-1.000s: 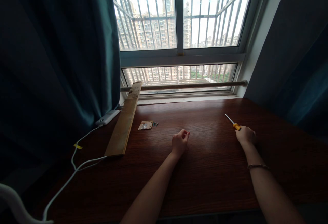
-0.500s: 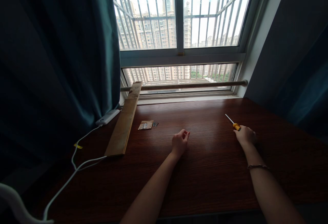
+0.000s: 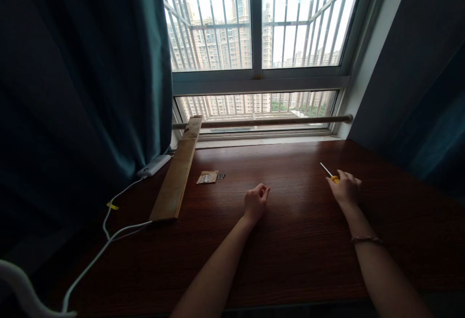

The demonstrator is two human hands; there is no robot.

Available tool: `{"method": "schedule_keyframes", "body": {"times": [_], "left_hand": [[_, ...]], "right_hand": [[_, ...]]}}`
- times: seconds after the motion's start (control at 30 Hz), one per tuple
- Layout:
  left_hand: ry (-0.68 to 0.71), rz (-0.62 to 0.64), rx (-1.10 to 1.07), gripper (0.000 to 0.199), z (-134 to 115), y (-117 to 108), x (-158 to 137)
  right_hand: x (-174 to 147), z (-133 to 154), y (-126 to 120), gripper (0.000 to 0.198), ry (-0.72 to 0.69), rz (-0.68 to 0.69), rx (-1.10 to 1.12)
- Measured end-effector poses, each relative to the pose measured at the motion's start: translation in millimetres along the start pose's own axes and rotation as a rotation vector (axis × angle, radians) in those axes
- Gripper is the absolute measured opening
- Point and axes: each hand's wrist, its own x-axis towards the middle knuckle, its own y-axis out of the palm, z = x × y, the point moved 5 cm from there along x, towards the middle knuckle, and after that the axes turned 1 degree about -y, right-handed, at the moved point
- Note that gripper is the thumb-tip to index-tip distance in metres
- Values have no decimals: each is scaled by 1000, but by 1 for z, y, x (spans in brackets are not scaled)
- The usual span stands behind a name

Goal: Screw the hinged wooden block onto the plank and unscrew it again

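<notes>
My right hand (image 3: pixel 347 189) lies on the dark wooden table (image 3: pixel 290 250) at the right, its fingers curled over the yellow handle of a screwdriver (image 3: pixel 328 171) whose metal shaft points up and left. My left hand (image 3: pixel 255 202) rests near the table's middle with fingers loosely curled and nothing in it. A long wooden slat (image 3: pixel 177 174) lies at the left, running from the window sill toward me. Between the slat and my left hand sit a small brass hinge (image 3: pixel 207 177) and a few dark screws (image 3: pixel 221 176).
A white power bank (image 3: pixel 154 166) with a white cable (image 3: pixel 109 240) sits by the slat at the table's left edge. Dark teal curtains (image 3: pixel 83 90) hang left and right. A metal rail (image 3: pixel 269 122) runs along the barred window at the back.
My right hand's fingers have spread forward over the screwdriver's yellow handle, covering more of it. The left hand has stayed in place. The view shifted slightly.
</notes>
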Motion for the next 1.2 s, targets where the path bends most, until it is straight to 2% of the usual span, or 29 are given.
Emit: {"method": "schedule_keyframes", "body": {"times": [0.07, 0.1, 0.17, 0.23, 0.3, 0.37, 0.43, 0.53, 0.63, 0.77, 0.9, 1.2], "left_hand": [[2, 6, 29, 29, 1, 0, 1], [1, 6, 46, 29, 2, 0, 2], [-8, 1, 81, 29, 4, 0, 4], [-25, -6, 109, 28, 6, -1, 5], [-43, -12, 142, 28, 9, -3, 7], [-63, -2, 185, 27, 13, -7, 9], [-106, 26, 235, 25, 22, -12, 11], [-253, 24, 309, 20, 45, -27, 18], [-426, -112, 382, 26, 72, -49, 28], [-563, -248, 482, 35, 99, -69, 42], [-640, -313, 522, 39, 113, -75, 50], [-706, -257, 511, 32, 133, -77, 55]], "right_hand": [[-8, 40, -8, 35, -168, -135, 233], [-15, 62, -9, 33, -216, -143, 335], [-34, 110, -2, 31, -301, -23, 506], [-57, 149, 9, 29, -308, 96, 625], [-78, 171, 20, 27, -290, 128, 673], [-94, 183, 32, 25, -371, 190, 645], [-104, 185, 43, 23, -438, 288, 628], [-103, 175, 54, 22, -377, 373, 633], [-99, 171, 57, 23, -321, 385, 640], [-99, 171, 55, 24, -280, 366, 669], [-101, 171, 54, 23, -281, 362, 694], [-105, 175, 50, 23, -283, 400, 724]]}}
